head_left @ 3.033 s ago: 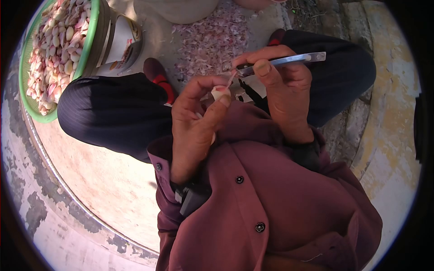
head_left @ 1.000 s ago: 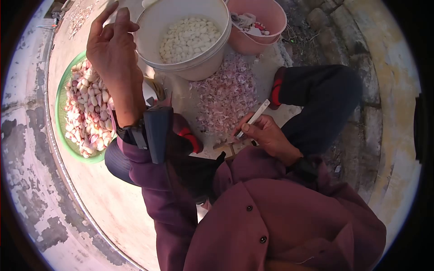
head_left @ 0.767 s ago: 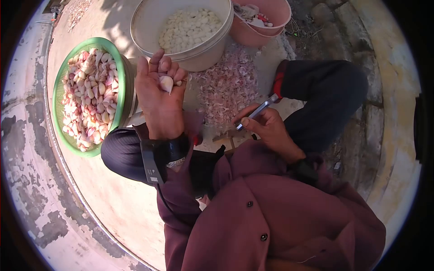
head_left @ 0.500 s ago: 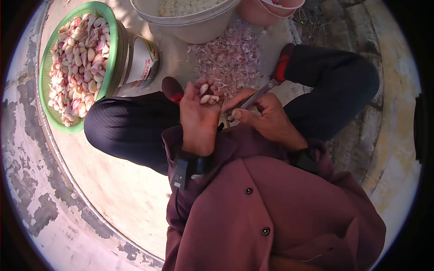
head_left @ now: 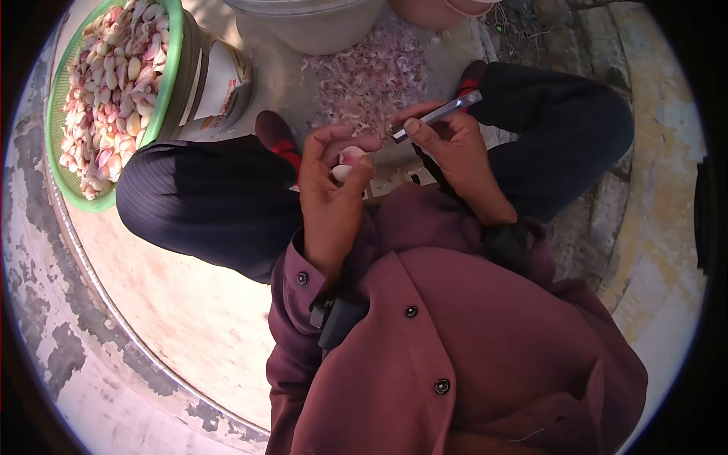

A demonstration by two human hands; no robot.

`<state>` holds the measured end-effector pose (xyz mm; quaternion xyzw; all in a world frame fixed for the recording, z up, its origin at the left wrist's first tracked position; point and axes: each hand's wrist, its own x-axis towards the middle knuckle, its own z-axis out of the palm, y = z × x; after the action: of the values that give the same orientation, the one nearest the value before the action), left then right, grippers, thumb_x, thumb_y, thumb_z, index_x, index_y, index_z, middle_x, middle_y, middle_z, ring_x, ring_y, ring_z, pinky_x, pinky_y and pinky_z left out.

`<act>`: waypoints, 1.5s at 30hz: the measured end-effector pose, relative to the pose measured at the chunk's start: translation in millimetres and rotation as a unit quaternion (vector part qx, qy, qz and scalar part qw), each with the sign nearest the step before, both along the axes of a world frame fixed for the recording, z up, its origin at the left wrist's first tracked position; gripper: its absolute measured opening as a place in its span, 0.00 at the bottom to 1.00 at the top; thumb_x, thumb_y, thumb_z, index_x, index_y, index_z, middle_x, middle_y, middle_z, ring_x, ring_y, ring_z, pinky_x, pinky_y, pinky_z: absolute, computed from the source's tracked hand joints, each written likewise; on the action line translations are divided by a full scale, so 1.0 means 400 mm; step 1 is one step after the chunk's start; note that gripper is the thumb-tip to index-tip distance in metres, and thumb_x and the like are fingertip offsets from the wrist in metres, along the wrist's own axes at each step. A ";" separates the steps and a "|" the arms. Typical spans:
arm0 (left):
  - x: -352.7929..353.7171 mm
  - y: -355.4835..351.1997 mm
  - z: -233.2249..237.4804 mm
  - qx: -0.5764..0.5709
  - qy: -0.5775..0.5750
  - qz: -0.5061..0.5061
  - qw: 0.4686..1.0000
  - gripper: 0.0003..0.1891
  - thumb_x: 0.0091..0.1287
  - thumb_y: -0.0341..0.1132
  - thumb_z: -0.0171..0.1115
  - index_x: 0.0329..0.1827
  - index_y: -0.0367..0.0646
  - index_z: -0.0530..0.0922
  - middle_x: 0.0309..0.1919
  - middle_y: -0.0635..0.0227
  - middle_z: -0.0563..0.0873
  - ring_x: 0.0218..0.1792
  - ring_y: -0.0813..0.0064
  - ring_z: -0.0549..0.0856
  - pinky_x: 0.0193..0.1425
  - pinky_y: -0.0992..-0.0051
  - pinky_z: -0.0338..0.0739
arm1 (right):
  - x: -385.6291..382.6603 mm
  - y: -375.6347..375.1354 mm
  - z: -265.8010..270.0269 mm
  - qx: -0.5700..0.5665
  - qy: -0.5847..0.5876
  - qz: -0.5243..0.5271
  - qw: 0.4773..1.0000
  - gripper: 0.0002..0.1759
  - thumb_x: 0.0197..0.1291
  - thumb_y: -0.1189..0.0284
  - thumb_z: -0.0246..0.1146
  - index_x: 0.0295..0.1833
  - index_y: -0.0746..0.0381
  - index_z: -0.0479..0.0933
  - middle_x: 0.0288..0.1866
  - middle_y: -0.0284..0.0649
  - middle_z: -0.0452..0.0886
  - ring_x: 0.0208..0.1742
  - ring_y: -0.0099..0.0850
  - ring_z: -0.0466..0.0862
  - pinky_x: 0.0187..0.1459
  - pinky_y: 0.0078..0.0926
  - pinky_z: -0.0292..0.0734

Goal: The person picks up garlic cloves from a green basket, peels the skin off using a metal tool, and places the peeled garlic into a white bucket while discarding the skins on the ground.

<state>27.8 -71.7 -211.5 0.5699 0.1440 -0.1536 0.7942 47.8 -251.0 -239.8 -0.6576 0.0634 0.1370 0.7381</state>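
My left hand point(head_left: 331, 205) is curled round garlic cloves, with the thumb pressed over them. A pinkish clove point(head_left: 350, 155) and a whiter clove point(head_left: 340, 174) show between the fingers; any others are hidden in the palm. To its right, my right hand point(head_left: 464, 155) grips what looks like a small knife point(head_left: 447, 111), a narrow, flat metal piece pointing up and to the right. The thumb and fingers pinch its lower left end, close to the left fingertips but apart from the cloves.
A green basket point(head_left: 174, 64) heaped with unpeeled garlic point(head_left: 114, 83) rests at upper left, beside a labelled bucket point(head_left: 220, 85). A pale tub point(head_left: 318, 30) and a pink bucket point(head_left: 425, 11) stand ahead. Garlic skins point(head_left: 371, 80) litter the ground between my feet.
My left hand has turned from palm up, with several cloves lying on the fingers, to curled round them. My right hand and the knife have moved slightly up and right. The view has shifted.
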 end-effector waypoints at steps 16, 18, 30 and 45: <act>-0.012 -0.035 0.036 0.195 -0.099 -0.013 0.976 0.22 0.61 0.21 0.66 0.56 0.40 0.70 0.40 0.67 0.82 0.36 0.84 0.79 0.41 0.83 0.75 | -0.019 0.037 0.107 0.101 0.033 0.008 0.994 0.10 0.66 0.72 0.62 0.48 0.67 0.79 0.44 0.39 0.84 0.46 0.22 0.82 0.49 0.20 0.76; -0.011 -0.031 0.041 0.239 -0.107 -0.033 0.964 0.22 0.60 0.20 0.66 0.57 0.39 0.69 0.40 0.66 0.83 0.36 0.83 0.79 0.41 0.82 0.76 | -0.018 0.036 0.107 0.063 0.000 0.031 0.997 0.09 0.65 0.73 0.64 0.47 0.68 0.80 0.44 0.38 0.84 0.45 0.21 0.81 0.48 0.19 0.76; -0.018 -0.012 0.043 0.364 -0.197 -0.106 0.904 0.24 0.60 0.20 0.66 0.58 0.37 0.68 0.43 0.57 0.83 0.37 0.76 0.83 0.40 0.77 0.78 | -0.014 0.042 0.108 0.057 0.019 0.011 0.998 0.08 0.66 0.72 0.63 0.45 0.65 0.79 0.38 0.37 0.84 0.36 0.20 0.83 0.41 0.18 0.79; -0.012 0.049 0.027 -0.101 0.050 -0.051 0.992 0.12 0.72 0.38 0.59 0.50 0.39 0.76 0.32 0.76 0.80 0.27 0.91 0.71 0.30 0.88 0.62 | -0.015 0.045 0.120 0.138 -0.036 0.047 0.989 0.10 0.65 0.70 0.64 0.41 0.67 0.79 0.38 0.42 0.84 0.40 0.25 0.83 0.43 0.21 0.78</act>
<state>23.0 -52.0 -200.7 0.4851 0.1380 -0.2356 0.8307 41.8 -232.9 -191.8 -0.5565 -0.0139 0.1552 0.8161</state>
